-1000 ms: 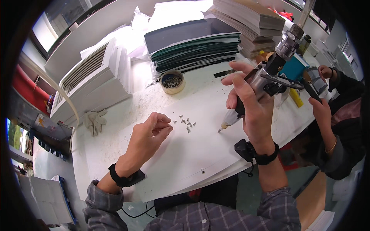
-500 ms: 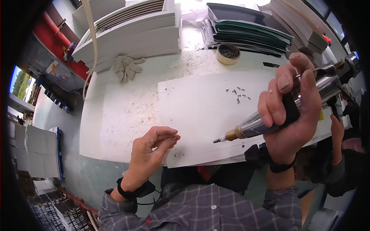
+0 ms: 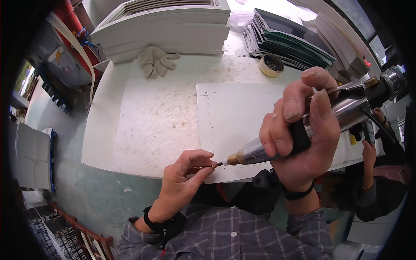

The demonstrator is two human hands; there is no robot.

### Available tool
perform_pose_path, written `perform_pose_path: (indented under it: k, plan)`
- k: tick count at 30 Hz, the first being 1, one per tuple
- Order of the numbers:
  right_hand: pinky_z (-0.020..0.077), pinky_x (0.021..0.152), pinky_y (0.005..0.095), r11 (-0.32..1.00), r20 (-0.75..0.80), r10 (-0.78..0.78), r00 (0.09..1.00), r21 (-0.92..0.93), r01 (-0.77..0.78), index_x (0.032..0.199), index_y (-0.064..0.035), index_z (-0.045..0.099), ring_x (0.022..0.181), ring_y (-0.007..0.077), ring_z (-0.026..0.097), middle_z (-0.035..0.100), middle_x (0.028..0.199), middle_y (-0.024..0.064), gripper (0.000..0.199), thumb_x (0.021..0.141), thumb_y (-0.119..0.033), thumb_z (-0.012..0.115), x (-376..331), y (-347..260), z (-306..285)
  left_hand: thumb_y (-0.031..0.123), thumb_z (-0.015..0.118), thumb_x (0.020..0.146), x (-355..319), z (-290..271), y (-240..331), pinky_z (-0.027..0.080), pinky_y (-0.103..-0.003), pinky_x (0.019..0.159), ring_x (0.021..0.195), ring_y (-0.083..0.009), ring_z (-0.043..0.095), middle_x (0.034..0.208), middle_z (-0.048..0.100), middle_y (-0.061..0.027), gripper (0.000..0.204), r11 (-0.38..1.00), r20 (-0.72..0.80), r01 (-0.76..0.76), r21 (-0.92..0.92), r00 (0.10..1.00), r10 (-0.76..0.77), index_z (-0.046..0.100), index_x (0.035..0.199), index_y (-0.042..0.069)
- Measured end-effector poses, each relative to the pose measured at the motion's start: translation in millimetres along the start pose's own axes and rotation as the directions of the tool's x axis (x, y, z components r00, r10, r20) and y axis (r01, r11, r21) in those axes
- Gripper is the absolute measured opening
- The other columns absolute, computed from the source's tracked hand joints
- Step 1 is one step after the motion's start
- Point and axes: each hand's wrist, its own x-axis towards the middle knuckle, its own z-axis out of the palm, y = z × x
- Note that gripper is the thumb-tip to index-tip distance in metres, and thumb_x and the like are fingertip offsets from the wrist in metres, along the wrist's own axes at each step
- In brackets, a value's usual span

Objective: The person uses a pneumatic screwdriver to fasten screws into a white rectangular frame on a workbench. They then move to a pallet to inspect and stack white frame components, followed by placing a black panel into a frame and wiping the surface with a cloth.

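A metal power screwdriver (image 3: 260, 149) with a brass-coloured nose lies in the grip of my right hand (image 3: 305, 134), fingers wrapped round its body. Its bit points left, to the fingertips of my left hand (image 3: 186, 180). Thumb and forefinger there pinch a small screw (image 3: 214, 166), which meets the tip of the bit. Both hands are over the near edge of a flat white panel (image 3: 236, 108) with small holes along its left side. My right hand and the tool hide much of the panel's right part.
A round tub of screws (image 3: 271, 66) stands behind the panel. A pale work glove (image 3: 157, 62) lies at the back left, before stacked white panels (image 3: 169, 39). Dark and green sheets (image 3: 294, 41) are piled at the back right. Another person's hand (image 3: 369, 156) shows at the right.
The screwdriver has moved left and its bit now meets my left fingertips. My left hand has shifted right. The whole view has also turned somewhat, and the loose screws are now hidden.
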Motion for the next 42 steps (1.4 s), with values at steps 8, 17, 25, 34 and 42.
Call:
perform_pose_path:
  k: [8, 17, 25, 34, 42]
  plan:
    - [0.0430, 0.040, 0.0238, 0.999, -0.006, 0.001, 1.000, -0.052, -0.002, 0.131, -0.0039, 0.048, 0.047, 0.0057, 0.041, 0.057, 0.090, 0.0041, 0.032, 0.112, -0.029, 0.042, 0, 7, 7, -0.001, 0.070, 0.097, 2, -3, -3, 0.058, -0.028, 0.087, 0.101, -0.0144, 0.072, 0.105, 0.075, -0.0087, 0.030, 0.999, 0.000, -0.044, -0.006, 0.999, 0.044, 0.061, 0.126, 0.005]
    - [0.0430, 0.040, 0.0239, 1.000, 0.049, 0.006, 0.999, 0.004, -0.006, 0.132, -0.0036, 0.048, 0.046, 0.0058, 0.042, 0.057, 0.090, 0.0045, 0.032, 0.112, -0.028, 0.043, 2, 6, 4, -0.001, 0.069, 0.098, 0, 1, -6, 0.059, -0.027, 0.087, 0.104, -0.0143, 0.072, 0.106, 0.075, -0.0094, 0.028, 0.996, 0.016, -0.045, -0.083, 0.999, 0.046, 0.063, 0.124, 0.006]
    - [0.0437, 0.039, 0.0260, 1.000, 0.108, 0.017, 0.994, -0.019, -0.015, 0.131, -0.0043, 0.048, 0.046, 0.0068, 0.042, 0.058, 0.088, 0.0053, 0.029, 0.111, -0.026, 0.045, -3, 9, 3, -0.004, 0.073, 0.095, 1, 12, -11, 0.055, -0.024, 0.084, 0.098, -0.0104, 0.070, 0.105, 0.072, -0.0050, 0.028, 0.995, -0.061, -0.089, -0.048, 0.994, 0.086, 0.063, 0.120, 0.004]
    - [0.0420, 0.039, 0.0261, 0.987, 0.112, 0.041, 0.993, -0.160, -0.023, 0.127, -0.0029, 0.049, 0.043, 0.0078, 0.041, 0.057, 0.084, 0.0061, 0.029, 0.107, -0.023, 0.053, -4, 10, 9, -0.004, 0.074, 0.089, 5, 11, -19, 0.048, -0.037, 0.093, 0.105, -0.0248, 0.067, 0.108, 0.076, -0.0091, 0.036, 0.900, 0.020, -0.328, 0.288, 0.941, 0.337, 0.067, 0.122, 0.009]
    - [0.0429, 0.041, 0.0268, 0.961, 0.050, 0.071, 0.996, -0.272, -0.055, 0.121, -0.0019, 0.051, 0.045, 0.0084, 0.045, 0.057, 0.080, 0.0095, 0.027, 0.101, -0.016, 0.062, -15, 16, 19, -0.004, 0.072, 0.088, 5, 11, -18, 0.044, -0.039, 0.097, 0.113, -0.0274, 0.063, 0.111, 0.074, -0.0068, 0.044, 0.764, 0.139, -0.451, 0.463, 0.887, 0.439, 0.067, 0.128, 0.012]
